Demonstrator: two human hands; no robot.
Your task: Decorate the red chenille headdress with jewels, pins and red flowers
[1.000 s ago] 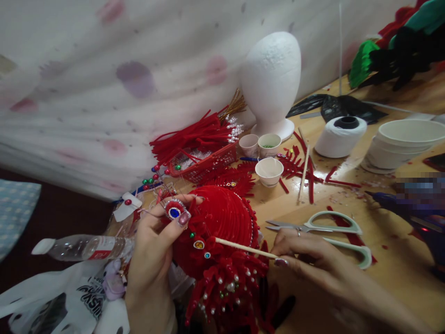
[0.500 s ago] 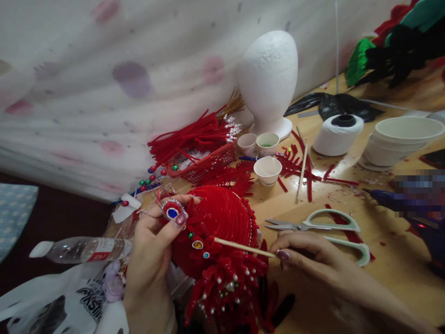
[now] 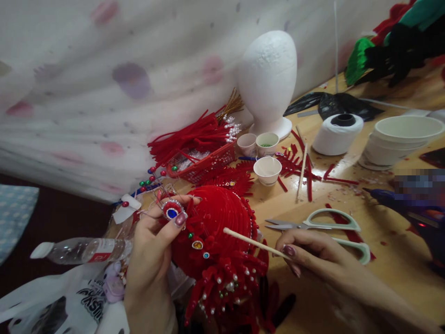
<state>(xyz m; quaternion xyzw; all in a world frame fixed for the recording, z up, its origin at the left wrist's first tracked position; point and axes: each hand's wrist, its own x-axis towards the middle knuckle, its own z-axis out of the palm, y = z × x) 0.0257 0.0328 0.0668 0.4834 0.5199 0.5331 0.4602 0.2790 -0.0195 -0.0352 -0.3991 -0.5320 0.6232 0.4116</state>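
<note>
My left hand [image 3: 149,260] is closed on a red ornament with a blue gem [image 3: 172,213] ringed by small clear stones, pinched between thumb and fingers. Beside it is a red velvet headpiece [image 3: 222,215] with a ridged dome, small gems, and a cluster of red petals tipped with white pearls [image 3: 229,285]. Between the thumb and fingers of my right hand [image 3: 313,255] is a thin pale wooden stick [image 3: 248,239]. Its blunt tip points left and appears over the dome; contact cannot be made out. White-handled scissors [image 3: 333,220] lie just behind my right hand.
A red basket [image 3: 205,164] holds red stems. Paper cups [image 3: 267,170], a white foam head [image 3: 269,79], a thread cone [image 3: 338,134] and a white tub [image 3: 392,144] stand farther back. A blue glue gun [image 3: 417,218] is at right, a plastic bottle [image 3: 79,250] at left.
My right hand has drawn back slightly to the right. The stick's tip has come away from the red petals near the gems and now lies over the dome. My left hand is nearly still.
</note>
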